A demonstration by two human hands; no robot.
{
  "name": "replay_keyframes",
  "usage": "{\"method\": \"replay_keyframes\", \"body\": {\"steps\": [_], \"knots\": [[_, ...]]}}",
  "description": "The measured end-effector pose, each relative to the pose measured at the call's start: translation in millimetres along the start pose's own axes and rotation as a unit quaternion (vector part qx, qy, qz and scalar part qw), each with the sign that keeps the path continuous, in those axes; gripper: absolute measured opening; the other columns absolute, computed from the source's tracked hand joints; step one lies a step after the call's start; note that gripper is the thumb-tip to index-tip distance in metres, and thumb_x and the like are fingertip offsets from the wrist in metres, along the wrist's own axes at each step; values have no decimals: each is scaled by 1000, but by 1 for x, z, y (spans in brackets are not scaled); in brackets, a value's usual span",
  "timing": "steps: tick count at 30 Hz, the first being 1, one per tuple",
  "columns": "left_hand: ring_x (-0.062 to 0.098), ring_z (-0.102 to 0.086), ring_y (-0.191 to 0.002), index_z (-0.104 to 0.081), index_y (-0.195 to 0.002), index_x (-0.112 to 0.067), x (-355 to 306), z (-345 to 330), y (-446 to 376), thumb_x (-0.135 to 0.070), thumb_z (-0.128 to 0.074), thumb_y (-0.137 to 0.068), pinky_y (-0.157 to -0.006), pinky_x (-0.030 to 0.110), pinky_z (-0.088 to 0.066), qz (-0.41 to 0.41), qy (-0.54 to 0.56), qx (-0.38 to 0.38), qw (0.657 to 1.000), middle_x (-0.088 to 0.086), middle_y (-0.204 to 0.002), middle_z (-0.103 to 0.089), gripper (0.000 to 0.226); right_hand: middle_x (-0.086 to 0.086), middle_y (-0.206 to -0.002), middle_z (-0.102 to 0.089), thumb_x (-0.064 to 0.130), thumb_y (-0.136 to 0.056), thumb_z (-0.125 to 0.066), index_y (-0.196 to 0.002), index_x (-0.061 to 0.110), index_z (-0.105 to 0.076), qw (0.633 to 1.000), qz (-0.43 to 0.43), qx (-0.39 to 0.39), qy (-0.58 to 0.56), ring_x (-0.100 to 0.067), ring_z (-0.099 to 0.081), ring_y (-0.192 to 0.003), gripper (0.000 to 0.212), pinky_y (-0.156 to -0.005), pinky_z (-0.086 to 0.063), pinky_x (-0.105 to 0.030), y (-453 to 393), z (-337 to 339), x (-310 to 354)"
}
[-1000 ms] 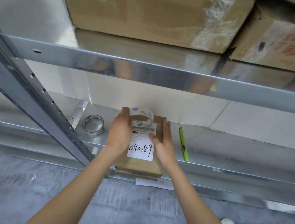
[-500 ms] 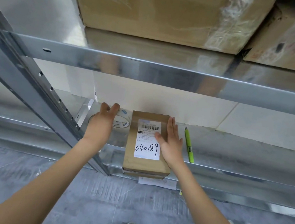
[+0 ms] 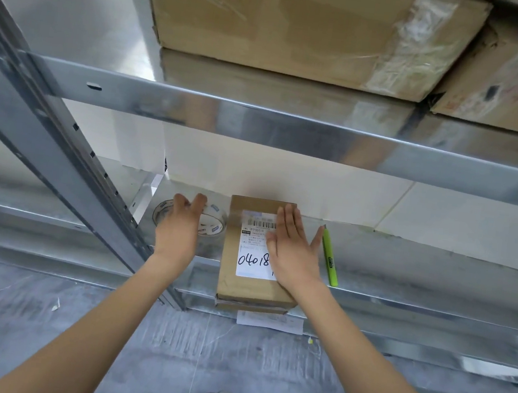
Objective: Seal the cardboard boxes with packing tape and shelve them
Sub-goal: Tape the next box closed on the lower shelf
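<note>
Lying flat on the lower metal shelf, the small cardboard box sits with its far end close to the white back wall and its near end just over the shelf's front edge. A white shipping label covers much of its top, with a barcode near the far end and handwritten digits "04018" showing before the rest disappears under the right hand. That hand rests palm-down on the right half of the box, its fingers straight and held close together, the thumb spread out to the right; it grips nothing. The left hand lies over a roll of clear packing tape that stands just left of the box on the same shelf, its fingers draped over the roll's far rim; whether they clasp the roll or merely rest on it cannot be told. A second ring of tape peeks out behind the left hand. To the right of the box, near but apart from it, a green utility knife lies lengthwise on the shelf. Above, the upper shelf beam carries two large cardboard boxes, one wrapped in clear tape and one with red print. A grey concrete floor lies below.
</note>
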State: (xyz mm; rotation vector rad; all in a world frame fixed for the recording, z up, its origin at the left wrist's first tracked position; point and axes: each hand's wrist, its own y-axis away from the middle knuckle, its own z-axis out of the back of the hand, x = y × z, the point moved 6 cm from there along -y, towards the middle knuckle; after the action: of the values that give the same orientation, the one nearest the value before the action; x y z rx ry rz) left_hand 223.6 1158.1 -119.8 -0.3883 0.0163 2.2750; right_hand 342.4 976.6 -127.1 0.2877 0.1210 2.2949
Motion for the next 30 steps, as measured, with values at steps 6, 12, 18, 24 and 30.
{"method": "replay_keyframes", "body": {"steps": [6, 12, 18, 24, 30], "knots": [[35, -51, -68, -41, -138, -8, -13, -8, 6, 16, -47, -78, -49, 36, -35, -22, 32, 3, 999, 22, -116, -43, 65, -1, -163, 11, 83, -82, -13, -156, 15, 3, 1000, -22, 22, 5, -31, 23, -146, 101, -105, 20, -68, -3, 4, 32], [28, -50, -75, -30, -144, -8, 3, -29, 12, 0, -49, -91, -66, 35, -43, 84, 261, -43, 961, 10, -121, -38, 58, -5, -163, 13, 44, -86, -51, -156, 22, 3, 999, -41, 10, -32, -43, 19, -145, 91, -105, 7, -75, 0, -8, 65], [28, -64, -103, -59, -124, -8, 1, -79, 32, -35, -68, -83, -91, 42, -50, 318, 634, 128, 693, 11, -116, -68, 50, 0, -164, 7, 37, -88, -48, -156, 24, 1, 998, -14, -4, -59, -40, 15, -147, 85, -109, 7, -71, 4, -3, 58], [11, -62, -88, -56, -132, -9, -44, -94, 44, -47, -54, -94, -74, 21, -51, 357, 741, 201, 532, 7, -115, -66, 53, 10, -163, 3, 31, -85, -54, -155, 30, 6, 990, -7, -29, -136, -34, 10, -149, 92, -113, 5, -66, 6, 10, 37], [21, -70, -90, -68, -115, -17, -75, -65, 31, -41, -56, -95, -60, 26, -52, 324, 691, 172, 623, 8, -109, -73, 33, 21, -160, -9, 27, -82, -65, -151, 45, -13, 966, -5, -44, -253, -25, -2, -150, 89, -118, -3, -57, 8, 30, -1]]}}
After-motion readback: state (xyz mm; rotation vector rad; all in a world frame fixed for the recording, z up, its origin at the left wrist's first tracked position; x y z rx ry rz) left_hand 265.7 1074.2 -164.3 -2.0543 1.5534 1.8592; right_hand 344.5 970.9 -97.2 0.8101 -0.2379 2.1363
